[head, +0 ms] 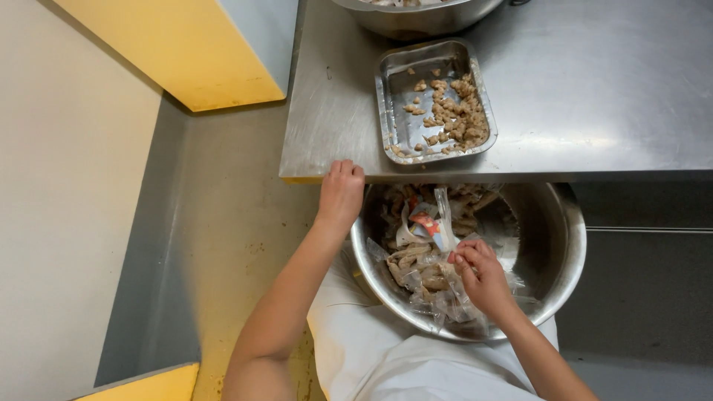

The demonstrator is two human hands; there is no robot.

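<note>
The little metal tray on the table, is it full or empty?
Partly full. The tray has brownish food bits piled along its right side, while its left side shows bare shiny metal.

Second bowl (416, 18) cut off — big bowl (564, 245) half under table (594, 89).

table (594, 96): landmark; its front edge runs across the view.
tray (391, 104): on the table, near the front edge, toward its left end.
meat pieces (457, 111): in the tray.
far bowl (416, 18): on the table, behind the tray.
large bowl (568, 245): below the table's front edge, partly under it.
plastic bags (431, 271): in the large bowl.
left hand (340, 194): on the table's front edge, left of the large bowl.
right hand (483, 275): in the large bowl, on the plastic bags.
</note>
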